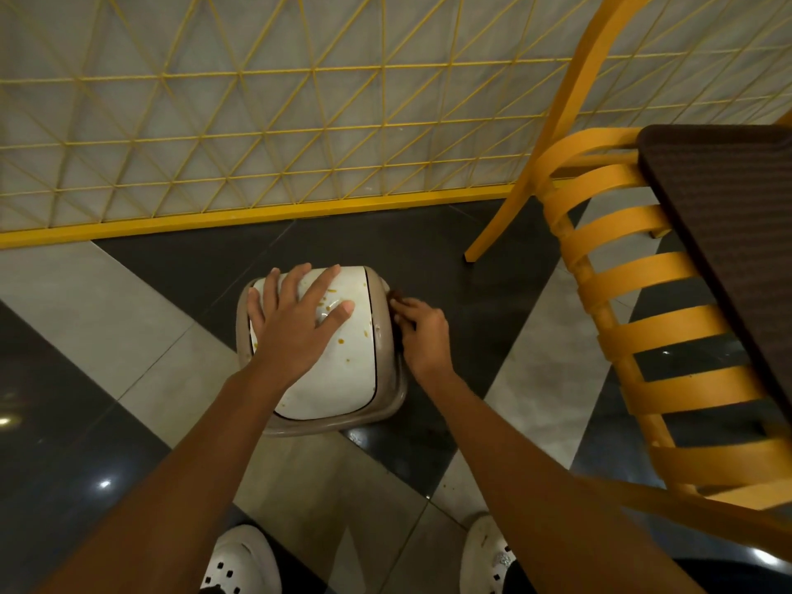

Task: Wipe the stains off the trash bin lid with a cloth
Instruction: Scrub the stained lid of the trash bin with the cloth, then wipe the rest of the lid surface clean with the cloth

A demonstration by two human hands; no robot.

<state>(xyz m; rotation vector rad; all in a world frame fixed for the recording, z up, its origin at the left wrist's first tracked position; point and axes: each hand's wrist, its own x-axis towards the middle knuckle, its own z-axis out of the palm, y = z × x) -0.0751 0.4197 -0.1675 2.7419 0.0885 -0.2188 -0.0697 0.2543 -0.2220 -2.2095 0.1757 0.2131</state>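
On the stained bin lid (338,362) the left hand (295,319) lies spread flat; the right hand (422,336) pinches a dark cloth (395,295) at its edge.

My left hand (295,319) lies flat with fingers spread on the white trash bin lid (338,366), which carries scattered yellow-orange stains (332,308) near my fingertips and toward its right edge, and sits in a taupe rim (388,405). My right hand (422,336) is curled at the lid's right edge, pinching a dark brown cloth (395,297) against the rim; most of the cloth is hidden by the fingers. The bin stands on a dark and grey tiled floor (128,336), near a yellow lattice screen (240,122) on the far side, with a yellow slatted chair (621,285) to the right.
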